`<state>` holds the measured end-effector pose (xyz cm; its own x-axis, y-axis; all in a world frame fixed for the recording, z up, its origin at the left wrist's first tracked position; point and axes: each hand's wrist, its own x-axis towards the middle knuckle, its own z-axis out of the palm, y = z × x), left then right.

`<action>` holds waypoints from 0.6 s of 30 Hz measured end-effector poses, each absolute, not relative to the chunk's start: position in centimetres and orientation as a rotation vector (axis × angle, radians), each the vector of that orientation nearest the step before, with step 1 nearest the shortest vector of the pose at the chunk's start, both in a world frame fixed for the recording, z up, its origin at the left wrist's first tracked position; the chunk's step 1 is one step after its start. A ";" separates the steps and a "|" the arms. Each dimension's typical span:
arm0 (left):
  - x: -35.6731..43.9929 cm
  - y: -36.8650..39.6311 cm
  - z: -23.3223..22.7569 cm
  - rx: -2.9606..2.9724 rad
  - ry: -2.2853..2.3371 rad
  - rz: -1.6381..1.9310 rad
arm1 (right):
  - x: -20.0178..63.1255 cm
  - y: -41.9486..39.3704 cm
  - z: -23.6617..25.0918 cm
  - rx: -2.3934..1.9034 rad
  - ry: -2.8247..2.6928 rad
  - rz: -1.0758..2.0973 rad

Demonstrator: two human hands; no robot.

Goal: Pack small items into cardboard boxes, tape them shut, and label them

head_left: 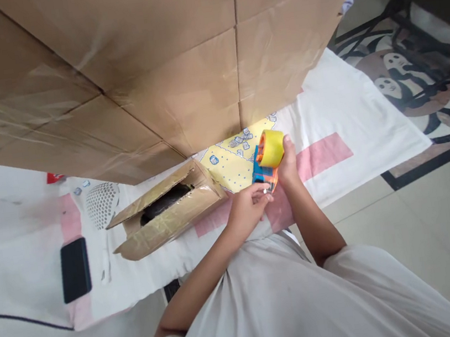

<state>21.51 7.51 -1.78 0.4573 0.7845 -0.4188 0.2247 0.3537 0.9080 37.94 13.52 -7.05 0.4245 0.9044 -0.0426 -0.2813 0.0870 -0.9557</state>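
A tape dispenser (265,173) in blue and orange, with a yellow tape roll (271,148) on it, is held in front of me over the cloth. My right hand (288,162) is closed around its right side. At its lower end, the fingers of my left hand (251,205) pinch together near the cutting edge; whatever is between them is too small to make out. Just left of my hands lies a long cardboard box (173,220), its top flaps parted over something dark inside.
Large taped cardboard boxes (181,96) rise along the far side. A perforated skimmer (103,205) and a black phone (74,270) lie at the left on the white and pink cloth (329,120). A panda-patterned floor mat (394,78) is at the right.
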 end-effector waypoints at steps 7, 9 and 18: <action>20.3 6.5 -1.7 1.315 1.106 0.324 | 40.1 14.4 -5.6 -1.199 -0.524 0.868; 19.9 6.8 -1.5 1.305 1.107 0.321 | 40.0 14.1 -5.5 -1.248 -0.594 0.855; 18.2 7.2 1.2 1.642 1.175 0.315 | 39.1 13.6 -5.3 -1.323 -0.724 0.833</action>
<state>18.24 7.23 1.19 0.4845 0.8095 -0.3315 0.5351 0.0256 0.8444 39.06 13.59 -5.26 0.5278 0.8493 -0.0118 -0.1063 0.0522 -0.9930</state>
